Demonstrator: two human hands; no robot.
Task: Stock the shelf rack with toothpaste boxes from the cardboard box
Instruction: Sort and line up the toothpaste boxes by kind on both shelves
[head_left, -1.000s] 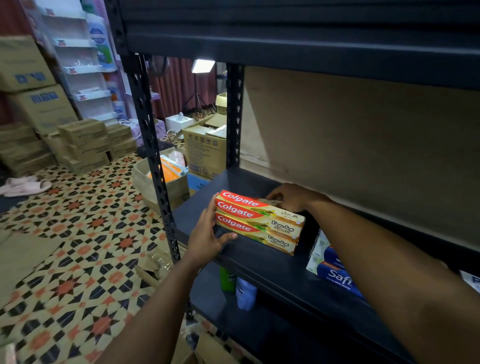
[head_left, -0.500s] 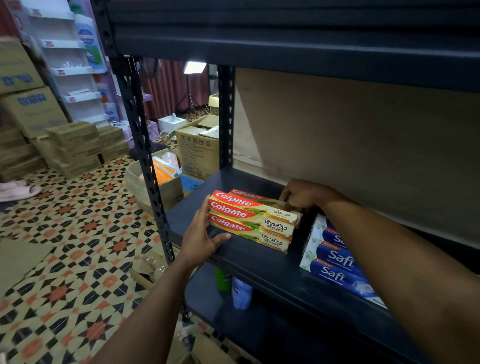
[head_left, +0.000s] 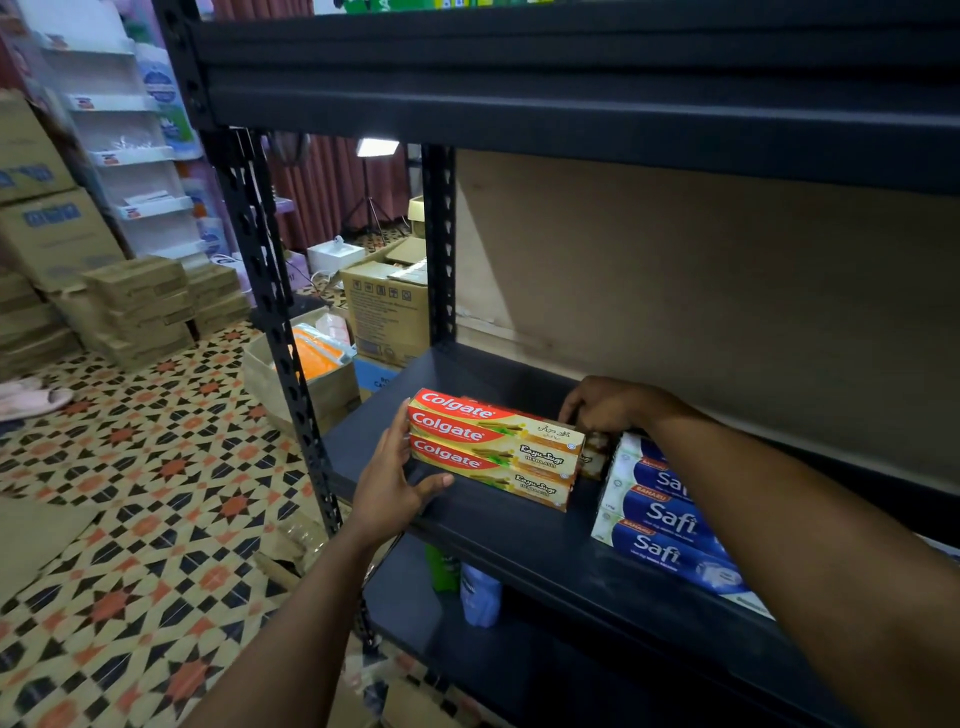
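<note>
Beside patterned tiles (head_left: 156, 493) and a carton (head_left: 260, 376) of orange packs (head_left: 314, 358), the shelf (head_left: 519, 540) bore Colgate boxes (head_left: 493, 452), left hand (head_left: 389, 483) pressing flat-fingered, right hand (head_left: 608, 405) gripping curled.

Red boxes (head_left: 493, 452) read "Colgate"; blue boxes (head_left: 667, 522) read "Safi".

The floor (head_left: 130, 519) is tiled in a star pattern of orange, black and cream. Brown cartons (head_left: 52, 234) stack up at the far left beside a white display stand (head_left: 130, 150). Farther back a lit light panel (head_left: 376, 147) on a tripod (head_left: 369, 208) stands before a dark red curtain (head_left: 332, 197).
</note>
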